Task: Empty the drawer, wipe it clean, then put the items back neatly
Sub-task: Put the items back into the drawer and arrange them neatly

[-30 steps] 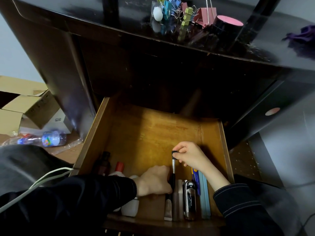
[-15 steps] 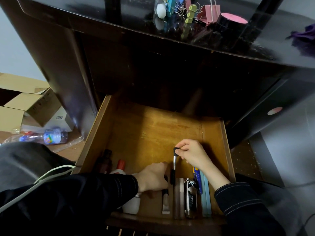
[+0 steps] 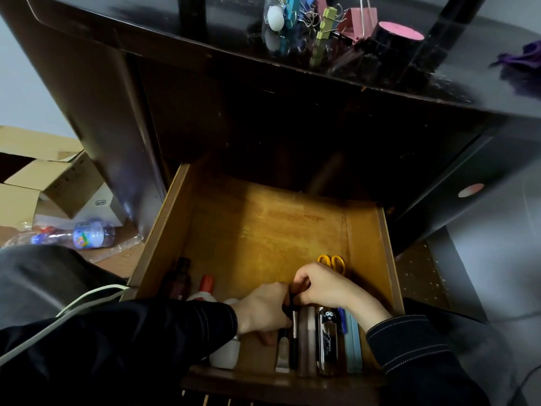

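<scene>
Head view looks down into an open wooden drawer (image 3: 164, 230) pulled out from a dark desk (image 3: 175, 33). 2 hands meet near the drawer's front, at the upper end of a black pen (image 3: 293, 347) that lies lengthwise on the drawer floor. The right hand (image 3: 322, 285) is curled, its fingertips closed round the pen's top end. The left hand (image 3: 263, 312) is curled too, knuckles up, pressed against the pen's left side; I cannot tell whether it grips anything.

The pen sits in a row of things lined up side by side against the front wall. A small white item (image 3: 282, 351) touches its left side. To its right come brownish sticks (image 3: 307, 341), a black case (image 3: 327, 347) with a cartoon face, a blue pen (image 3: 342, 320) and a pale blue box (image 3: 354, 347). Orange scissors (image 3: 332, 262) show just behind the right hand. At the drawer's left lie a dark bottle (image 3: 180, 276), a red-capped glue bottle (image 3: 207, 284) and a white bottle (image 3: 225, 354), partly under the left sleeve. The back half of the drawer floor is bare wood.

On the desk top sit coloured binder clips (image 3: 325, 19), a pink-topped black tub (image 3: 398, 36) and a purple cloth (image 3: 524, 63). Cardboard boxes (image 3: 44, 177) and a plastic bottle (image 3: 87, 234) lie on the floor at left.
</scene>
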Motion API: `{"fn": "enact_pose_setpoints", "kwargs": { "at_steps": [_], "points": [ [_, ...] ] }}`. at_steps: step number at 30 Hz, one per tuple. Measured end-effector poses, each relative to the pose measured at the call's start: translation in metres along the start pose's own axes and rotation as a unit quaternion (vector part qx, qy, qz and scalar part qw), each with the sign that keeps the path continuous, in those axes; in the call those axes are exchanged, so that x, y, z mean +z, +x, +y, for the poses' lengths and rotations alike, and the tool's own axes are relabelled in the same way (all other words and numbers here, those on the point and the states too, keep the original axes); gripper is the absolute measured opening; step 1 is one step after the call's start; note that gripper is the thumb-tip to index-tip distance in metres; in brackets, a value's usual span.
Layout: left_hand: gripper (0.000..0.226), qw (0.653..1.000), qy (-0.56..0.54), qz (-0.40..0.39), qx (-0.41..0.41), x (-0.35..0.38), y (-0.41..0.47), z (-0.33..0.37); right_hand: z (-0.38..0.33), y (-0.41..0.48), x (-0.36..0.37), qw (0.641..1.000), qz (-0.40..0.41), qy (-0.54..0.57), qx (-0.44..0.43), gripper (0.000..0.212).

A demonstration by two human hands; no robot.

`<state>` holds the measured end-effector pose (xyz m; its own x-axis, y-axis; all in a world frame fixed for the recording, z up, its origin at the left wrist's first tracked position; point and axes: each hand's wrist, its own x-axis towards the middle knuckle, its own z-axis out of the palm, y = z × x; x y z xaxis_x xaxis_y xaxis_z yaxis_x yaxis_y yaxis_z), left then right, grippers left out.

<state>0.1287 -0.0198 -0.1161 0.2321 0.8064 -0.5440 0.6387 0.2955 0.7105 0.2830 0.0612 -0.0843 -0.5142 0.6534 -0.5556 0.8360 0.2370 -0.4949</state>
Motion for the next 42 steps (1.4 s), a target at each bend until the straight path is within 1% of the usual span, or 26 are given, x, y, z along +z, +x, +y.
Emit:
{"fn": "enact_pose_setpoints", "kwargs": {
  "at_steps": [1,4,9,14,18,24,28,29,32,34,36,39,42],
  "points": [
    [0.027,1.000,-0.013,-0.003,-0.006,0.001,-0.001,0.000,-0.001,-0.001,0.000,1.000,-0.008,-0.003,-0.005,0.012],
    [0.028,1.000,0.009,0.004,-0.007,0.002,0.000,0.000,-0.003,-0.003,0.000,1.000,-0.017,-0.007,-0.010,0.011],
    [0.023,0.999,-0.030,-0.009,-0.019,0.003,-0.002,0.001,-0.005,-0.005,-0.001,1.000,-0.025,-0.005,-0.016,0.009],
    [0.023,0.999,-0.022,-0.013,-0.025,0.001,-0.002,0.002,-0.004,-0.004,-0.002,1.000,-0.027,-0.006,-0.005,0.006],
    [0.017,0.998,-0.045,-0.024,-0.032,0.001,-0.002,0.003,-0.003,-0.004,-0.001,0.999,-0.035,-0.007,-0.001,0.007],
    [0.019,0.998,-0.042,-0.023,-0.029,0.000,-0.004,0.003,-0.002,-0.004,-0.002,0.999,-0.044,-0.007,0.004,0.011],
    [0.020,0.998,-0.046,-0.024,-0.030,0.001,-0.002,0.002,-0.001,-0.004,-0.002,0.999,-0.047,-0.003,0.001,0.009],
    [0.020,0.998,-0.046,-0.025,-0.032,0.002,-0.002,0.002,-0.001,-0.004,-0.002,0.999,-0.045,-0.006,0.002,0.010],
    [0.023,0.997,-0.053,-0.034,-0.037,0.002,0.000,0.001,-0.001,-0.002,-0.003,0.999,-0.038,0.000,0.011,0.024],
    [0.027,0.997,-0.057,-0.041,-0.038,-0.002,-0.002,0.002,-0.001,-0.004,-0.004,0.999,-0.028,0.012,0.015,0.028],
    [0.028,0.998,-0.045,-0.029,-0.027,-0.009,-0.003,0.006,0.000,-0.006,-0.007,1.000,-0.006,0.020,0.015,0.029],
    [0.021,0.999,-0.016,0.032,0.013,-0.028,-0.010,0.017,-0.001,-0.011,-0.014,0.997,0.063,0.053,0.007,0.025],
    [0.013,0.991,-0.024,0.111,0.065,-0.051,-0.024,0.031,-0.013,-0.026,-0.024,0.977,0.143,0.157,-0.006,0.014]
  ]
}}
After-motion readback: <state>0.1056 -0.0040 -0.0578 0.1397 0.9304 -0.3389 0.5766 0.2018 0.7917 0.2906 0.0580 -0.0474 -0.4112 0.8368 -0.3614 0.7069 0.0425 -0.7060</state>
